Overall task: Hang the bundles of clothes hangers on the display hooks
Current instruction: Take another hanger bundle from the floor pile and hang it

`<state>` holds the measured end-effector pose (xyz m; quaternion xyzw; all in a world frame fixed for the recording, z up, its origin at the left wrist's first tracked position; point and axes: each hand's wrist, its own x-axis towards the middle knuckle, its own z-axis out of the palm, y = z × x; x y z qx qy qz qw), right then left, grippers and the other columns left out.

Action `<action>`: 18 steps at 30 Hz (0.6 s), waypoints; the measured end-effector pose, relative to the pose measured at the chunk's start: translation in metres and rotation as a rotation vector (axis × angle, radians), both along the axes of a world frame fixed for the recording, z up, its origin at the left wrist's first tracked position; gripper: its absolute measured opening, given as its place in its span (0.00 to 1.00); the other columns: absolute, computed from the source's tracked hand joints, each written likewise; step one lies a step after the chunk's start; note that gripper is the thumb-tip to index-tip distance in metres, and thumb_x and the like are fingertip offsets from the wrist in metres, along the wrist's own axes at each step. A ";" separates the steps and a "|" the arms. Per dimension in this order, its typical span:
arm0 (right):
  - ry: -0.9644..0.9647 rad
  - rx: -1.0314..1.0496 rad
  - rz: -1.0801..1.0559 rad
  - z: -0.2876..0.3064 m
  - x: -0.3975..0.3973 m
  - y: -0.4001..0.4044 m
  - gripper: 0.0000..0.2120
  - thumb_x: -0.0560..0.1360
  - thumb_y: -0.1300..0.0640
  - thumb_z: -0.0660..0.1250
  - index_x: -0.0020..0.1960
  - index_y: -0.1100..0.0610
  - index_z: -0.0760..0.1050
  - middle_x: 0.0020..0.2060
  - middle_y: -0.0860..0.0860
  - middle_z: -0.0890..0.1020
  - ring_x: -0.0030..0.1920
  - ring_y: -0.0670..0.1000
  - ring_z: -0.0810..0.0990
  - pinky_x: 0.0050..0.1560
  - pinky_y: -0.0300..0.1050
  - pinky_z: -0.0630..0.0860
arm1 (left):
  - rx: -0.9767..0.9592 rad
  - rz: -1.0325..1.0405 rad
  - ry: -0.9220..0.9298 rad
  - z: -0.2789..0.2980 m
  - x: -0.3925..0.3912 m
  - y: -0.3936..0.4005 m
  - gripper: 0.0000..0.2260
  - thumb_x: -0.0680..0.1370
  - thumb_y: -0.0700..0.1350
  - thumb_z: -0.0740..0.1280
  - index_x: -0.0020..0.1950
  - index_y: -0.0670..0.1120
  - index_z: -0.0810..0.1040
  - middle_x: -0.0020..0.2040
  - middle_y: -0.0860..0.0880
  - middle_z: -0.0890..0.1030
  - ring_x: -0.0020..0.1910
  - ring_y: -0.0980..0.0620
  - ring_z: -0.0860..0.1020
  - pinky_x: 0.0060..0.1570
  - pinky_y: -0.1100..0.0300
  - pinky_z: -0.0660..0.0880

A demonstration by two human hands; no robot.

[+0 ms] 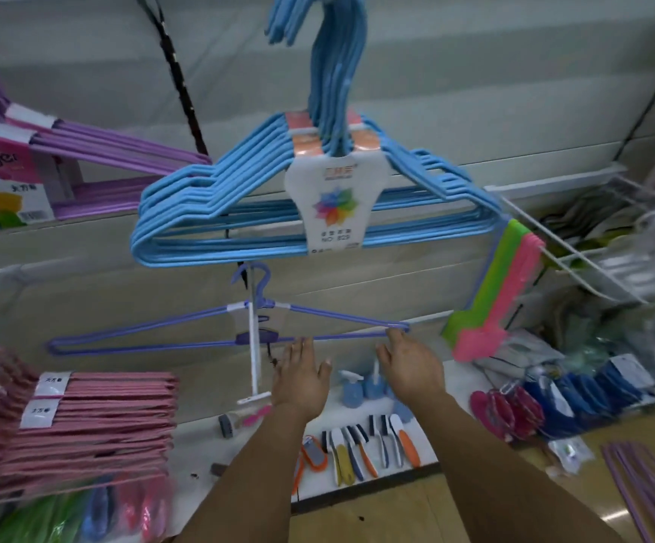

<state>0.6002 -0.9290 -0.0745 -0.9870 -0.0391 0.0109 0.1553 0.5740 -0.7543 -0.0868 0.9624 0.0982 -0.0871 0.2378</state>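
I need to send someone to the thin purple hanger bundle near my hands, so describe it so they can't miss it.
Find the big light blue hanger bundle hanging high at the centre of the wall. Directly below it hangs the purple hanger bundle, its bottom bar at the fingertips of both hands. Unlike the thick blue bundle above and the pink hanger stack lower left, it is slim, darker and violet-blue.

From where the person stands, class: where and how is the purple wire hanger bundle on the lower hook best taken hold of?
Grip the purple wire hanger bundle by its straight bottom bar, coming from below. The bar lies level and bare, facing the open left hand and right hand, which already reach its right half.
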 end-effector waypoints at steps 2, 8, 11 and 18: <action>0.016 0.011 -0.069 0.004 -0.015 -0.019 0.19 0.82 0.47 0.52 0.66 0.57 0.68 0.57 0.58 0.79 0.58 0.59 0.77 0.53 0.48 0.71 | -0.004 -0.060 0.015 0.005 -0.001 -0.017 0.26 0.83 0.53 0.50 0.78 0.45 0.48 0.79 0.47 0.49 0.78 0.49 0.46 0.75 0.53 0.47; -0.023 0.045 -0.291 0.012 -0.072 -0.069 0.19 0.82 0.47 0.53 0.65 0.57 0.71 0.59 0.57 0.78 0.60 0.58 0.76 0.54 0.48 0.70 | -0.028 -0.272 0.031 0.009 -0.010 -0.065 0.27 0.83 0.54 0.50 0.78 0.44 0.48 0.79 0.46 0.49 0.78 0.49 0.48 0.75 0.54 0.48; -0.008 0.055 -0.409 0.015 -0.101 -0.089 0.20 0.82 0.45 0.53 0.67 0.56 0.69 0.60 0.56 0.78 0.60 0.57 0.76 0.54 0.48 0.71 | -0.055 -0.384 0.047 0.010 -0.019 -0.090 0.27 0.83 0.54 0.50 0.78 0.45 0.48 0.79 0.46 0.49 0.77 0.48 0.49 0.74 0.54 0.49; -0.036 0.091 -0.654 0.022 -0.180 -0.125 0.20 0.81 0.44 0.53 0.65 0.55 0.70 0.58 0.54 0.79 0.58 0.56 0.76 0.50 0.47 0.71 | -0.127 -0.644 0.049 0.008 -0.053 -0.154 0.27 0.83 0.55 0.51 0.78 0.43 0.51 0.78 0.44 0.54 0.77 0.46 0.52 0.75 0.51 0.51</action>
